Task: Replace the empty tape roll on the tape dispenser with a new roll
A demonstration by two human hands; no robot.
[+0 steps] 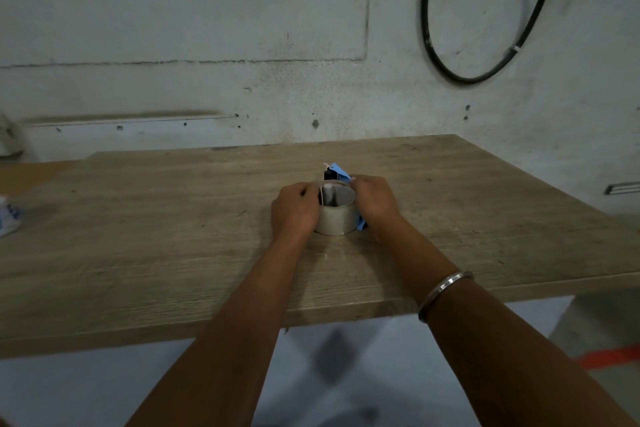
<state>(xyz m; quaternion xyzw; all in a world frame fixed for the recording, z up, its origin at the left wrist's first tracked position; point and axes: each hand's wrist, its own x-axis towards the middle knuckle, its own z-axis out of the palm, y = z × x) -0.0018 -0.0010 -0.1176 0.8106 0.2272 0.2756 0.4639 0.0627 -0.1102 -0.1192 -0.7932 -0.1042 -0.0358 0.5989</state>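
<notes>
Working over a pale wood-grain table (173,218), mid-surface, well back from its near edge. At far left, a white-and-blue blurred item (8,215) at the table's edge, too smeared to identify, well apart from the work.

Left hand (294,210) curled against the left flank of the wide roll of clear packing tape (337,215), fingers bent together over the rim near the top; whether pinching a loose tape end or only bracing the rim, cannot tell. Roll standing with its open core facing up, seemingly seated around the hub of the blue plastic tape dispenser (341,173), of which only a blue tab behind and a blue sliver at lower right show. Right hand (372,199) cupped round the right flank, fingers closed on roll and dispenser together. Silver metal bangle (445,288) on the right forearm.

Likely trouble from here:
- Roll seated crooked or only partway on the hub, through uneven pressing from the two sides; later jamming or wobble.
- Roll mounted the wrong way round, leaving the sticky face turned away from the roller.
- Free end, if lifted, folding back and sticking to itself or to fingertips.
- Fingertips near the hidden cutter teeth at the dispenser's far end; risk of a nick while feeding tape forward.
- Dispenser skidding on smooth wood under a sideways push.
</notes>
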